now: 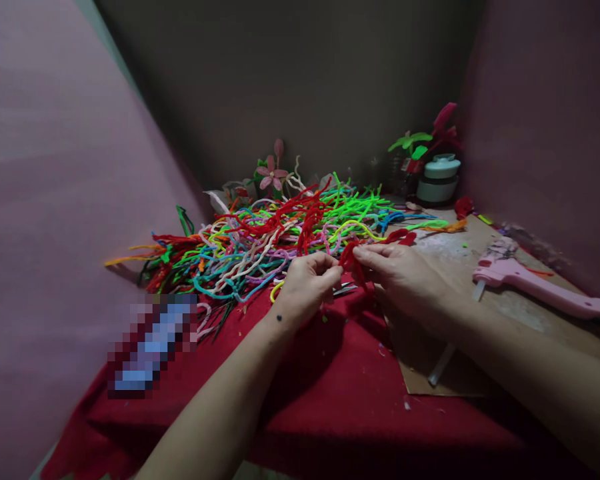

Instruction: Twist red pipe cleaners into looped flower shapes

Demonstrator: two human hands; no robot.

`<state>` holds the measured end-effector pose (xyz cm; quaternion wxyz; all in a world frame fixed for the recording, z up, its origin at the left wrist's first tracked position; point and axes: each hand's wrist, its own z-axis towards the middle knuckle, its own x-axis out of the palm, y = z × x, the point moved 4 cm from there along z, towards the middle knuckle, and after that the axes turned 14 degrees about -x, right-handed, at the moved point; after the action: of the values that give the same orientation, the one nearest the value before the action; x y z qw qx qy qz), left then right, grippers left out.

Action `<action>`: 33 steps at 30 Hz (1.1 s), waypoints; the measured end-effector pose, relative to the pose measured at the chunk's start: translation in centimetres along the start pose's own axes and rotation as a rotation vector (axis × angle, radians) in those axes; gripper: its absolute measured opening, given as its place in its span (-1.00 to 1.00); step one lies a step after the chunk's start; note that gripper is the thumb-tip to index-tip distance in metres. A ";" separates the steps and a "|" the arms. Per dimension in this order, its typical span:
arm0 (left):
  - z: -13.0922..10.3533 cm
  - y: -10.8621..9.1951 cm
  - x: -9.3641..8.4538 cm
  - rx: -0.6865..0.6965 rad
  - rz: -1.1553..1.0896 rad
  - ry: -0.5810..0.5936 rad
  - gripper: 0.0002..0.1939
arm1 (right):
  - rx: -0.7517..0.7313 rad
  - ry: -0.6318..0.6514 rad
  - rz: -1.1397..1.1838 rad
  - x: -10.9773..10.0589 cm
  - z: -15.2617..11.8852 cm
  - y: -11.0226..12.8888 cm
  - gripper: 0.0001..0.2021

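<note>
Between my two hands is a red pipe cleaner (360, 272), bent into a loop with an end hanging down. My left hand (311, 283) pinches its left side between thumb and fingers. From the right, my right hand (403, 273) grips the same piece with closed fingertips. Both hands are just above the red cloth, in front of a big tangled heap of coloured pipe cleaners (260, 247). Scissor blades (347, 289) show partly below the red piece; their handles are hidden. Behind my right hand lie more red pipe cleaner loops (403, 236).
A pink glue gun (540, 280) with a clear glue stick lies on a cardboard sheet (415, 360) at right. A pale green lidded jar (437, 180) and pipe cleaner flowers (273, 175) stand at the back. A blurred blue object (155, 347) lies left on the red tablecloth (330, 400).
</note>
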<state>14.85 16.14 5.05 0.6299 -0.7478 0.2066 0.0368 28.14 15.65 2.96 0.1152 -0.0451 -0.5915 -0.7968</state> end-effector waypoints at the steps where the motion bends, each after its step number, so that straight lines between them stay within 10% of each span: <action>1: 0.1 0.0 -0.3 0.001 -0.002 -0.021 -0.88 | 0.018 0.029 -0.062 0.0 -0.1 0.1 -0.78; 7: 0.9 0.3 -1.4 0.022 0.022 -0.041 -0.89 | 0.146 0.171 -0.044 0.3 -0.4 -1.1 -0.84; 12: 0.7 0.1 -1.2 0.048 0.031 -0.093 -0.89 | -0.004 0.050 0.087 0.3 -0.2 -0.3 -0.80; 22: 0.4 0.9 -0.2 0.184 0.120 -0.143 -0.88 | -0.357 -0.052 -0.521 0.0 -0.8 1.3 -0.83; 33: 0.1 0.8 0.0 0.179 0.188 -0.137 -0.88 | -0.444 -0.033 -0.665 0.2 -1.1 1.4 -0.87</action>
<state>14.63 16.13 4.28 0.7003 -0.6619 0.2346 0.1279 28.29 14.23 3.97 -0.1713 0.1122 -0.3892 -0.8981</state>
